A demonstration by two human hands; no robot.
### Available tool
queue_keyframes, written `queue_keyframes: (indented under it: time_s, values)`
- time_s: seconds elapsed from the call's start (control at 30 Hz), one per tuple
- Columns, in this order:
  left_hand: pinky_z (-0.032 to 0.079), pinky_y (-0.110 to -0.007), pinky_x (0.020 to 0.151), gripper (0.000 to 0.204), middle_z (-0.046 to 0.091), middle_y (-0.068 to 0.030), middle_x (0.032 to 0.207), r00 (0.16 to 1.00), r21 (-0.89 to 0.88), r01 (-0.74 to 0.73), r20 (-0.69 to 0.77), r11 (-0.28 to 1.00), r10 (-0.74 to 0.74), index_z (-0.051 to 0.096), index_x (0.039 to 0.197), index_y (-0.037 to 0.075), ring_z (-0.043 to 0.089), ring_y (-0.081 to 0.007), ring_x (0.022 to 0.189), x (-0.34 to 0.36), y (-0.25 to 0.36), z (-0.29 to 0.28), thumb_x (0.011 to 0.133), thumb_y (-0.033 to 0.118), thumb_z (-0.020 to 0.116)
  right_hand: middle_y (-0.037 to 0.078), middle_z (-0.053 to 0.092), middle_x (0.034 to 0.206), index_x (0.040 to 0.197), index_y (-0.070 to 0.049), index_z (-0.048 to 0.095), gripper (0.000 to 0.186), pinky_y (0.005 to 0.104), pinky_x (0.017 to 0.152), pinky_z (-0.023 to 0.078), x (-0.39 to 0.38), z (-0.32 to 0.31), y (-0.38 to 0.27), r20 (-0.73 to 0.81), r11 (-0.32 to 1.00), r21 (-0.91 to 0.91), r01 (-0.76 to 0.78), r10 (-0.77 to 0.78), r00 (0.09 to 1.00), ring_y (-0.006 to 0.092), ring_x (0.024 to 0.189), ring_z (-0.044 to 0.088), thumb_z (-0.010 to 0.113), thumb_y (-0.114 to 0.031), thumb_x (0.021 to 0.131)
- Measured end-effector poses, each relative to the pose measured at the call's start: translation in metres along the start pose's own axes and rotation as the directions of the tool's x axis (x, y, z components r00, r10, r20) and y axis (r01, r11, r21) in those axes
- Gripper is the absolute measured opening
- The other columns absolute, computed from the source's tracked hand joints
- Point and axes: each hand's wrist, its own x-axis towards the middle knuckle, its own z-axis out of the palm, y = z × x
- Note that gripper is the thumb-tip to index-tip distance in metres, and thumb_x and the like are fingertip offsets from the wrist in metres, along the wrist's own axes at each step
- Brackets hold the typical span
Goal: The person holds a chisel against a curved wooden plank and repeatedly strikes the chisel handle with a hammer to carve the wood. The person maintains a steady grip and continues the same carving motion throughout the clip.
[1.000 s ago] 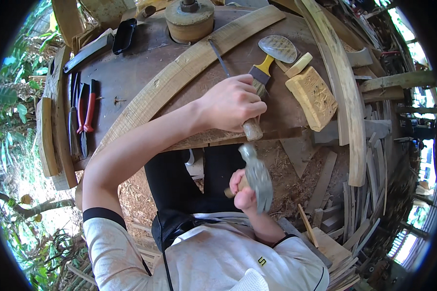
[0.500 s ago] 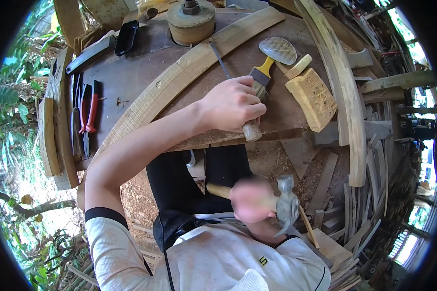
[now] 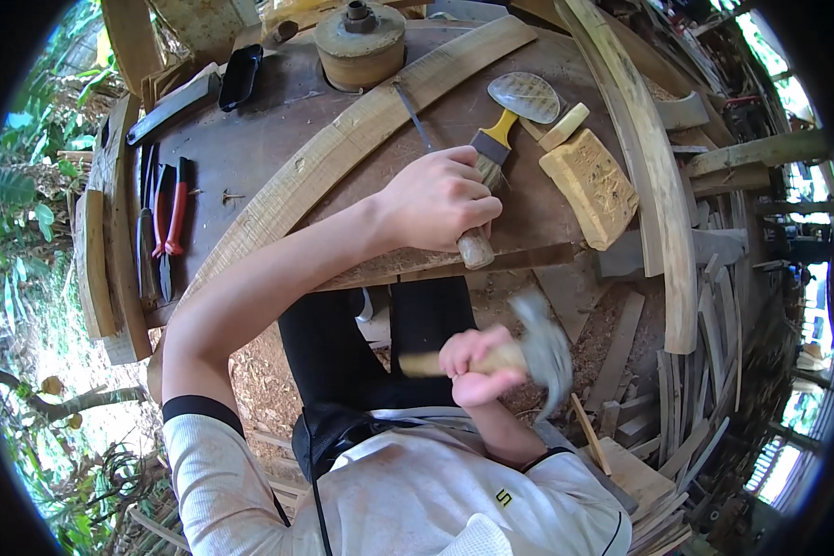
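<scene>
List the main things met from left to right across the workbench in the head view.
Red-handled metal pliers → shallow black oblong tray → round tan cylinder topped with a metal nut → left hand around a wooden-handled tool → chunky yellowish wooden block.

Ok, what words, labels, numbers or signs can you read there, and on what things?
Shirt: one small dark-and-yellow mark on the chest; I won't copy it out.
Wood block: dark marks, too small to tell whether they are writing.
Hammer: head blurred, so any marking is unreadable.
Brush: no readable text.
</scene>
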Motion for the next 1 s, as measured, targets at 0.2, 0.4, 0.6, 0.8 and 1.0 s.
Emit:
queue_keyframes:
  time_s: [0.2, 0.4, 0.6, 0.8, 1.0]
  values:
    - [0.046, -0.035, 0.074, 0.025, 0.057, -0.0013, 0.063, 1.0, -0.001, 0.002, 0.014, 1.0, -0.002, 0.054, 0.071, 0.013, 0.059, -0.0234, 0.063, 0.003, 0.001, -0.002, 0.069, 0.02, 0.077, 0.002, 0.04, 0.058, 0.093, -0.01, 0.041, 0.076, 0.0286, 0.038, 0.037, -0.001, -0.003, -0.004, 0.012, 0.998, -0.042, 0.044, -0.044, 0.999, 0.0134, 0.041, 0.037, 0.04, -0.087, 0.093]
    - [0.046, -0.035, 0.074, 0.024, 0.058, -0.0016, 0.063, 1.0, -0.01, 0.008, 0.015, 1.0, -0.007, 0.053, 0.071, 0.012, 0.059, -0.0235, 0.063, 0.003, 0.002, -0.003, 0.07, 0.019, 0.076, 0.001, 0.038, 0.058, 0.094, -0.01, 0.041, 0.071, 0.0276, 0.038, 0.035, 0.004, -0.008, -0.008, -0.016, 0.995, -0.06, 0.079, -0.08, 0.997, 0.0124, 0.04, 0.035, 0.042, -0.081, 0.097]
    - [0.046, -0.035, 0.073, 0.024, 0.058, 0.0013, 0.067, 1.0, 0.006, 0.003, 0.022, 1.0, -0.003, 0.057, 0.072, 0.014, 0.06, -0.0214, 0.065, 0.002, 0.001, -0.001, 0.065, 0.022, 0.079, 0.0, 0.038, 0.057, 0.09, -0.011, 0.041, 0.071, 0.0281, 0.039, 0.035, 0.001, -0.008, -0.011, -0.014, 0.996, -0.087, -0.026, 0.025, 1.0, 0.0123, 0.041, 0.035, 0.042, -0.082, 0.096]
    - [0.046, -0.034, 0.073, 0.025, 0.058, 0.0009, 0.066, 1.0, 0.007, -0.005, 0.006, 1.0, 0.005, 0.057, 0.072, 0.014, 0.06, -0.0214, 0.065, 0.0, 0.0, -0.001, 0.066, 0.022, 0.079, 0.001, 0.039, 0.058, 0.09, -0.01, 0.042, 0.069, 0.0276, 0.039, 0.036, 0.0, -0.005, -0.023, -0.026, 0.966, -0.12, -0.23, 0.228, 0.973, 0.0119, 0.041, 0.037, 0.042, -0.079, 0.098]
    - [0.045, -0.035, 0.066, 0.026, 0.056, 0.0, 0.064, 0.997, -0.021, -0.062, -0.049, 0.998, 0.061, 0.055, 0.07, 0.013, 0.057, -0.0223, 0.061, 0.001, 0.0, -0.006, 0.069, 0.019, 0.08, 0.001, 0.039, 0.06, 0.092, -0.01, 0.041, 0.069, 0.0278, 0.04, 0.036, 0.008, -0.016, -0.028, -0.008, 0.976, -0.126, -0.179, 0.18, 0.984, 0.012, 0.043, 0.038, 0.044, -0.079, 0.098]
